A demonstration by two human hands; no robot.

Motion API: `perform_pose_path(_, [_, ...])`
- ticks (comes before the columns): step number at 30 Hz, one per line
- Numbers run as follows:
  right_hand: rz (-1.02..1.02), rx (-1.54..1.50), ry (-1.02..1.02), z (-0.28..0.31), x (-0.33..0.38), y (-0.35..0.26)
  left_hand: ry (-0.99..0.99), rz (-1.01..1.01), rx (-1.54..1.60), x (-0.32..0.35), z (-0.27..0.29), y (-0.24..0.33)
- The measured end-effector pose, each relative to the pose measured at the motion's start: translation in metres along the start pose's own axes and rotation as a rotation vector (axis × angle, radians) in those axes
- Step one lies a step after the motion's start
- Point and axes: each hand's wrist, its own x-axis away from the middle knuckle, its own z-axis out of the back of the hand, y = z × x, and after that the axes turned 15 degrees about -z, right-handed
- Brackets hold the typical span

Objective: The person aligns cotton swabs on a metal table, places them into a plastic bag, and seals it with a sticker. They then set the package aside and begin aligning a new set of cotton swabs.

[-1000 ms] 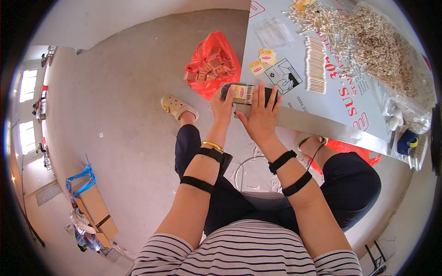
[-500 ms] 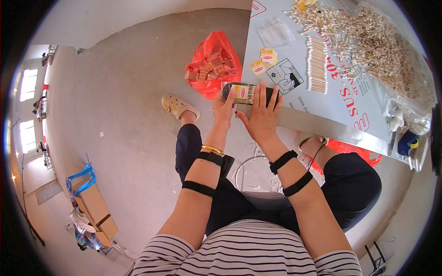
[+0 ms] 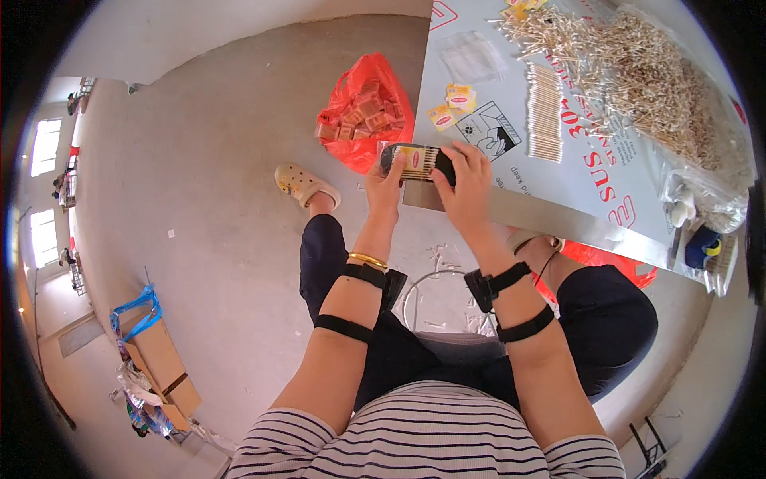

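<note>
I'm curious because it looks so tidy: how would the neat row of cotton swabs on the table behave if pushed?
The row of cotton swabs would probably fan apart, since no band or wrapper shows around it. Single swabs may roll, being thin and apparently round. Each is likely light, going by its slender stick and small tips.

Side-by-side cotton swabs (image 3: 432,162) and a yellow card (image 3: 415,159) (red-marked) lie on a black holder (image 3: 444,163).

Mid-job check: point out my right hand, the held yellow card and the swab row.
Right hand (image 3: 469,188): head view, back of the hand.
Held yellow card (image 3: 416,160): head view, middle of its face.
Swab row (image 3: 545,113): head view, mid-row.
</note>
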Motion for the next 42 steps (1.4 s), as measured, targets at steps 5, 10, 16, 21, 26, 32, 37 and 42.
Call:
perform_pose_path(5, [-0.01,-0.103,-0.089,0.005,-0.029,-0.006,-0.003,0.003,-0.033,-0.002,0.002,0.0])
perform_pose_path(10, [0.057,-0.055,-0.144,0.007,-0.035,-0.005,0.024,0.023,-0.048,-0.002,0.0,-0.002])
perform_pose_path(16, [0.215,0.121,-0.174,0.01,-0.042,-0.011,0.023,0.017,-0.002,-0.002,0.001,-0.002])
perform_pose_path(21, [0.209,0.193,-0.187,0.01,-0.044,-0.012,0.017,0.013,-0.012,-0.002,-0.001,-0.002])
perform_pose_path(26, [0.212,0.294,-0.241,0.012,-0.046,-0.015,0.015,0.026,-0.018,-0.002,0.002,-0.002])
perform_pose_path(32, [0.087,0.264,-0.314,0.007,-0.047,-0.011,0.002,0.013,-0.009,-0.002,0.001,-0.003])
perform_pose_path(37, [0.05,0.23,-0.313,0.002,-0.052,-0.008,-0.012,0.034,-0.022,-0.003,0.003,-0.003])
perform_pose_path(42, [0.023,0.198,-0.343,0.009,-0.053,-0.014,0.016,0.028,-0.018,-0.002,0.001,0.0])
